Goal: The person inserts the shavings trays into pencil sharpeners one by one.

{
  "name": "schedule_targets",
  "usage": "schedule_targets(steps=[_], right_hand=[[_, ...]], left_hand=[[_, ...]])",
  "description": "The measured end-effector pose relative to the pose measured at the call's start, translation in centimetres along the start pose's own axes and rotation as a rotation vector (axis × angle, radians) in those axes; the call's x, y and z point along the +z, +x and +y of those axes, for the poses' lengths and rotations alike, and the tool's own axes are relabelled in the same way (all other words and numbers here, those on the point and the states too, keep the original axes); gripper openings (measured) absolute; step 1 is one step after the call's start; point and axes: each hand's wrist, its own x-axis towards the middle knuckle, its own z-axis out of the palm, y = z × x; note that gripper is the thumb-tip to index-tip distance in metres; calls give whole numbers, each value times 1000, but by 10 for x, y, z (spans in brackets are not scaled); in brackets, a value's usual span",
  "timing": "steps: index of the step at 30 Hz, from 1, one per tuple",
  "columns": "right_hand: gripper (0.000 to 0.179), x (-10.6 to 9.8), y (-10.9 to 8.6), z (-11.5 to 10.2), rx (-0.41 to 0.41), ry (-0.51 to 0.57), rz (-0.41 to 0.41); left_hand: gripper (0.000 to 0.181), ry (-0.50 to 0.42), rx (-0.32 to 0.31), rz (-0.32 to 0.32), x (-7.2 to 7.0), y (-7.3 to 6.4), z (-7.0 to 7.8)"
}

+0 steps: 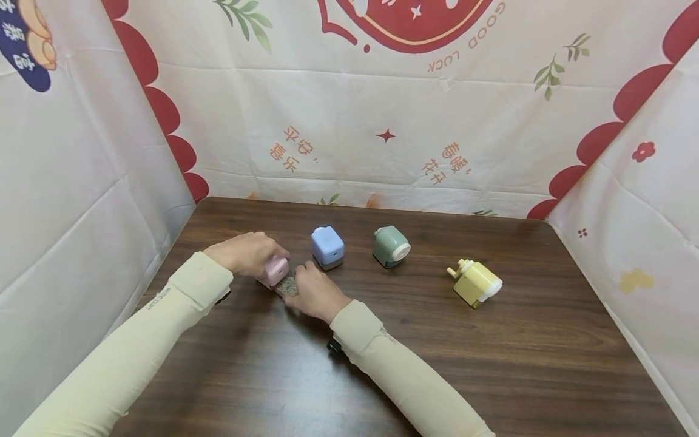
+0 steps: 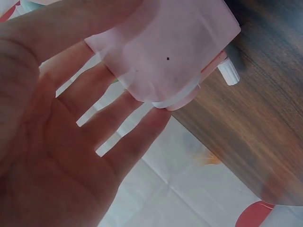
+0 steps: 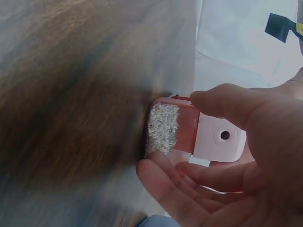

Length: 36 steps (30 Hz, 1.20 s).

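Note:
A pink pencil sharpener (image 1: 276, 270) stands at the left of the table, with my left hand (image 1: 248, 252) gripping its body from behind. In the left wrist view its white crank knob (image 2: 229, 72) juts out beyond the body. The sharpener's clear drawer (image 3: 187, 126) is pulled partly out and holds pale shavings (image 3: 163, 127). My right hand (image 1: 318, 292) holds the drawer by its sides, thumb on one side and fingers on the other. In the right wrist view the round pencil hole (image 3: 225, 135) faces the camera.
A blue sharpener (image 1: 328, 246) stands just right of the hands, with a green sharpener (image 1: 391, 246) beyond it. Farther right, a yellow sharpener (image 1: 477, 282) has its crank pointing left. White printed cloth (image 1: 349, 121) hangs along the back and sides of the brown table (image 1: 524, 364).

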Motion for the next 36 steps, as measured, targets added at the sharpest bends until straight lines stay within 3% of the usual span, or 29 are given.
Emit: schedule_targets(steps=[5,8,10,15,17,23,36], right_hand=[[50,-35,-13,-25,27,46,-12],[50,-37,-12,-27,29,91,5],[56,-23,-6,-21,26,106,38],[57,-28,-9,-31,44,162,87],[53,-46,-17,-45,68,185,77],[53,-46,-16,-49,91,179,91],[58,-57,-20,-42,82,258,26]], left_hand=[[48,-1,8,-1,0,1,0],[43,13,29,11,0,2,-1],[42,16,43,17,1,2,-1],[43,23,29,16,1,3,-3],[43,25,18,14,0,3,-3],[42,19,31,13,0,2,-3],[44,23,20,5,-3,3,-1]])
